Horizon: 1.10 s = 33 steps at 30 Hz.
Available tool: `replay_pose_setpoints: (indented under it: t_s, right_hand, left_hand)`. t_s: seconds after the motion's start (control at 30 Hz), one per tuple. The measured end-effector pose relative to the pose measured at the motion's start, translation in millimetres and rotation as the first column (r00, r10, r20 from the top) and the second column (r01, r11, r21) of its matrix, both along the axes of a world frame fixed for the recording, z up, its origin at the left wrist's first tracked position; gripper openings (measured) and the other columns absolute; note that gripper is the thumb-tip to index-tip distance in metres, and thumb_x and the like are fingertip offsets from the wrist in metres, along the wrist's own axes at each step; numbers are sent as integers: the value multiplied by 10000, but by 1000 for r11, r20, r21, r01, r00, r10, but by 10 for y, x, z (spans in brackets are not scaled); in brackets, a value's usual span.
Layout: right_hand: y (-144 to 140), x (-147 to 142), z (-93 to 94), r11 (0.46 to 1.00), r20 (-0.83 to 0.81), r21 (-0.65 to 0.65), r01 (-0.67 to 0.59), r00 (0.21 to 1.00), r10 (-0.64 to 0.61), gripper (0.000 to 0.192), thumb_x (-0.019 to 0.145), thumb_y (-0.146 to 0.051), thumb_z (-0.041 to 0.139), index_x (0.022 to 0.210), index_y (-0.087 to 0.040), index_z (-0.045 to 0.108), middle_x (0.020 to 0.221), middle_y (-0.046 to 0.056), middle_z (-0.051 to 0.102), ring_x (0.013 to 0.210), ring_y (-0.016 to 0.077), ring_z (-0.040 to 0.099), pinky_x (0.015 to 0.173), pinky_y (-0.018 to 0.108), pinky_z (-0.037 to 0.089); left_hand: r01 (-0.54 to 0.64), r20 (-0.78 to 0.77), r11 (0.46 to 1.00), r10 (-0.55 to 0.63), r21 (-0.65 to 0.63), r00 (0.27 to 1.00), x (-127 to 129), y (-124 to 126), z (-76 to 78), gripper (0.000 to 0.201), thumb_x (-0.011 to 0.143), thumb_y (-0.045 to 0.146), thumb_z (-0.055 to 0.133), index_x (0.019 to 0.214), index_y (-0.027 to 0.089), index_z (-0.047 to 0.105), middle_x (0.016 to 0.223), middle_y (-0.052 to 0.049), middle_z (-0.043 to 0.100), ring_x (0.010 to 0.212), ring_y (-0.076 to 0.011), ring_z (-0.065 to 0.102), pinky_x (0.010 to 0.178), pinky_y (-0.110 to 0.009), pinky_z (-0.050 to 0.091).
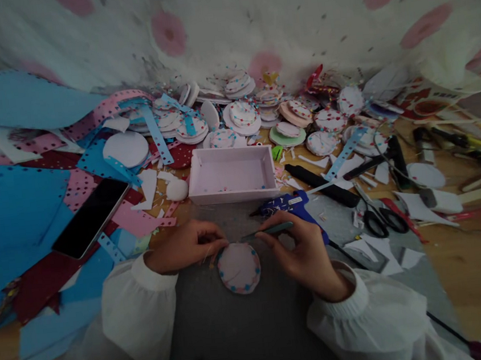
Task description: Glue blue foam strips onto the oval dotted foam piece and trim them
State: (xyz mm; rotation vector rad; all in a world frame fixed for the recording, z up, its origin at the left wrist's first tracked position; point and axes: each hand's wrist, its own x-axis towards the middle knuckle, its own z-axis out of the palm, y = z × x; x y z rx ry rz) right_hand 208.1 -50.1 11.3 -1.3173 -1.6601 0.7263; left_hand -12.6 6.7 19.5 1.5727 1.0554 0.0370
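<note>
Fingers (213, 245) steadying pink disc (239, 268), right hand (303, 248) gripping tweezers (267, 231)

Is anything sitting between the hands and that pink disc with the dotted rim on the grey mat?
Nothing visible does. The left hand touches the pink disc at its upper left edge. The right hand holds a thin tool whose tip points at the disc's top edge. The blue glue gun lies behind, clear of the disc.

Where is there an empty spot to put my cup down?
The grey mat is bare below the pink disc, between the two sleeves. The wood right of the scissors is bare too. Crowded: paper scraps left, disc stacks behind the white box.
</note>
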Motion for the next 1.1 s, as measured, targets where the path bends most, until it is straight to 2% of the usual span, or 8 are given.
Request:
replay_pose_setpoints:
  t_s: [0.67, 0.83, 0.97, 1.03, 1.1]
  right_hand:
    - [21, 4, 0, 1000, -15, 24, 10, 1000, -9, 38, 809, -185, 632, 818, -212, 606, 741, 7, 669, 649, 136, 648, 573, 237, 525]
    - [60, 38, 7, 988, 0, 123, 89, 996, -90, 55, 819, -184, 643, 860, -219, 637, 783, 16, 697, 712, 154, 667, 624, 273, 526]
    - [84, 42, -63, 960, 164, 278, 21, 984, -69, 118, 816, -157, 655, 885, -252, 646, 801, -5, 737, 753, 171, 683, 767, 355, 482]
    - [93, 34, -111, 951, 229, 310, -9, 971, -66, 133, 820, -164, 652, 904, -267, 647, 812, -17, 749, 745, 172, 689, 827, 390, 433]
    - [104, 22, -149, 953, 266, 301, -26, 962, -58, 118, 833, -177, 640, 908, -268, 650, 826, -17, 754, 736, 167, 690, 849, 395, 394]
  left_hand:
    - [44, -55, 998, -42, 43, 998, 3, 12, 28, 344, 863, 444, 534, 835, 132, 677, 592, -2, 631, 459, -76, 492, 437, -167, 336]
    - [93, -99, 984, -79, 150, 992, -10, -15, 42, 328, 860, 446, 545, 860, 166, 715, 606, 0, 664, 511, -97, 559, 457, -173, 332]
    - [144, -175, 941, -92, 307, 980, 25, -70, 93, 308, 848, 452, 570, 773, 207, 741, 582, 15, 654, 532, -104, 562, 478, -194, 313]
    - [105, -137, 933, -61, 344, 989, 44, -83, 94, 358, 870, 435, 541, 683, 179, 708, 551, 12, 626, 512, -99, 538, 486, -198, 327]
    - [-1, -65, 933, 27, 361, 998, 51, -76, 69, 382, 891, 399, 508, 638, 157, 660, 530, 11, 595, 492, -90, 512, 485, -192, 345]
